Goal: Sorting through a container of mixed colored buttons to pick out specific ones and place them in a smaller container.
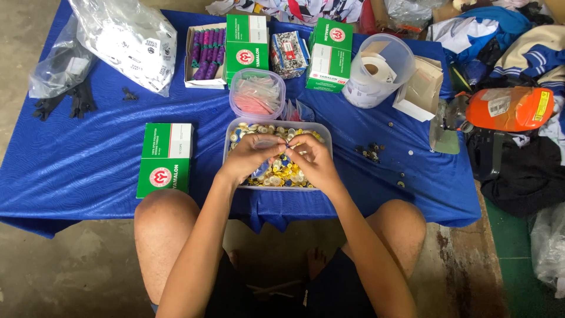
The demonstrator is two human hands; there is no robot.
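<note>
Over the clear plastic tub (232, 154) of yellow and white buttons (281, 172), both hands meet at centre. Left hand (250, 156) and right hand (313, 162) come together fingertip to fingertip, fingers pinched shut on something small and dark between them (286, 145); too small to tell what it is. Hands held directly above the tub, so anything dropped would likely fall back among the buttons.

Tub sits at the near edge of the low table (88, 159), which is covered in blue cloth, just ahead of the person's knees: within easy reach while seated.

Behind the tub: a round clear container of pink pieces (257, 94). Green-and-white boxes stand behind (246, 47) (330, 54) and one lies flat to the left (165, 158). Open box of purple spools (206, 54) at rear left. Clear jug holding a roll of white tape (376, 69) at rear right. A few small dark loose pieces (369, 152) lie on the cloth right of the tub, apart from it.
</note>
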